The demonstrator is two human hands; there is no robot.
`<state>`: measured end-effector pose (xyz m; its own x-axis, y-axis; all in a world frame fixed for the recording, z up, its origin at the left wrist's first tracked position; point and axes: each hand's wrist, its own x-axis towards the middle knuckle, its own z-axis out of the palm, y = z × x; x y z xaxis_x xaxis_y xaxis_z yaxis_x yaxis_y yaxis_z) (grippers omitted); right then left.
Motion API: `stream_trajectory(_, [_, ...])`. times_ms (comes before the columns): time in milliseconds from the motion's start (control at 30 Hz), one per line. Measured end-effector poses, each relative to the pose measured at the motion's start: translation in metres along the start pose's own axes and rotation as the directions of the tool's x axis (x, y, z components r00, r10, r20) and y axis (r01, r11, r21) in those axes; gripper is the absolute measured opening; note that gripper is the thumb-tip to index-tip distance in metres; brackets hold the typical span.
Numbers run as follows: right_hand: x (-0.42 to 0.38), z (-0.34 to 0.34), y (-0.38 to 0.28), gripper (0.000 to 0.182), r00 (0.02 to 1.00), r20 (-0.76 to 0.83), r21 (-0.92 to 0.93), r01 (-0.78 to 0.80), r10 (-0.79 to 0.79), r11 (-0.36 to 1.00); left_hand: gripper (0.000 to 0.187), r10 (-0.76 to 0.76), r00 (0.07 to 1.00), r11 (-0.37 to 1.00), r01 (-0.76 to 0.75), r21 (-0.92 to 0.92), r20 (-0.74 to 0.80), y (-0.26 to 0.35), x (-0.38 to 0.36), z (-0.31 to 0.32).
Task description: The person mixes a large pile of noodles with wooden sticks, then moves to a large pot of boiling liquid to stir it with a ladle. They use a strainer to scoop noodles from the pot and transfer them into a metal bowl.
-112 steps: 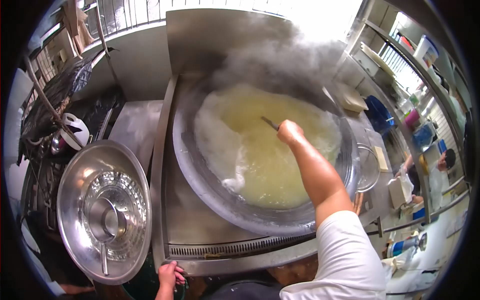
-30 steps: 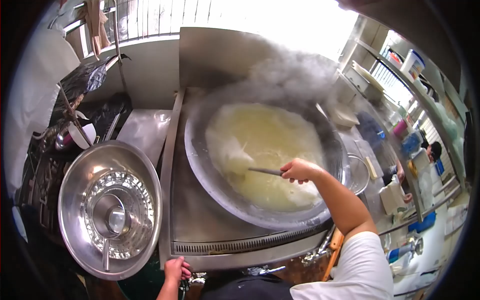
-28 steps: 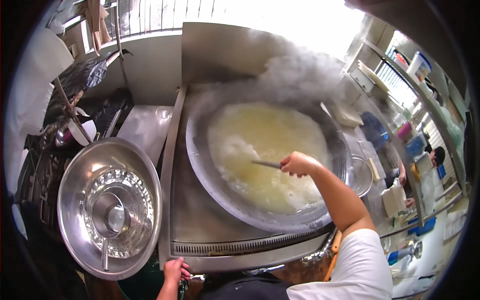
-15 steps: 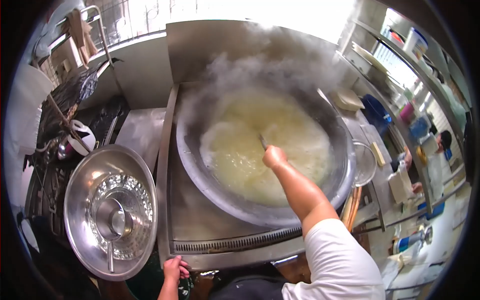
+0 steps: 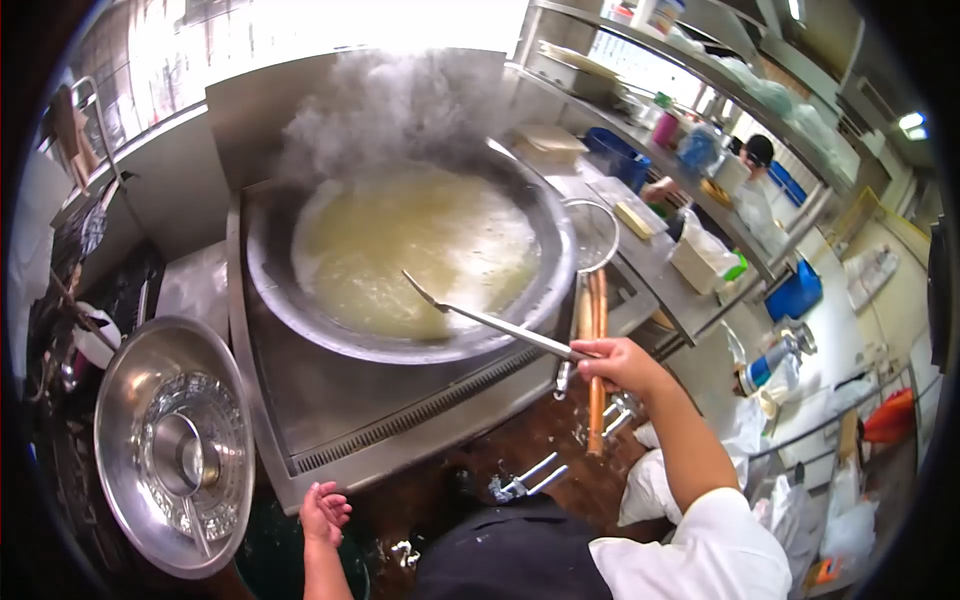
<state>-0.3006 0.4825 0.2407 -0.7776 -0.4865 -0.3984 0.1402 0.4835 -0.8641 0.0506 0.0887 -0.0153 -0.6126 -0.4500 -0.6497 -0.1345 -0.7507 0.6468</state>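
My right hand is closed round the handle of a long metal spatula, its narrow dark head seen almost edge-on. That head hangs over the front of a big round wok, full of steaming, pale yellow, frothy liquid. Beside the front left corner of the steel stove, my left hand has loosely curled fingers and holds nothing. To its left, a wide steel bowl contains a perforated metal piece and a handled metal pot.
A round strainer and wooden poles are at the wok's right. Beyond stand a shelf-lined counter with a blue tub, and another person. Metal taps show below the stove edge.
My right hand has drawn back from over the wok to its front right, lifting the spatula's head out of the liquid. The view has turned right. My left hand has come off the stove edge.
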Motion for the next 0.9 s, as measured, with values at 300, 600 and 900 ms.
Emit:
stream_trajectory(300, [-0.096, -0.094, 0.059, 0.043, 0.845, -0.409, -0.483, 0.119, -0.344, 0.867, 0.025, -0.450, 0.871, 0.740, 0.241, 0.627, 0.196, -0.093, -0.038, 0.134])
stream_trajectory(600, [-0.160, -0.250, 0.037, 0.035, 0.806, -0.478, -0.814, -0.258, -0.349, 0.521, 0.036, -0.260, 0.941, 0.800, 0.083, 0.595, 0.219, -0.140, 0.006, 0.304])
stream_trajectory(900, [-0.108, -0.310, 0.082, 0.032, 0.821, -0.472, -0.818, -0.271, -0.323, 0.506, 0.048, 0.384, 0.679, 0.056, -0.693, 0.719, 0.625, -0.162, -0.014, 0.418])
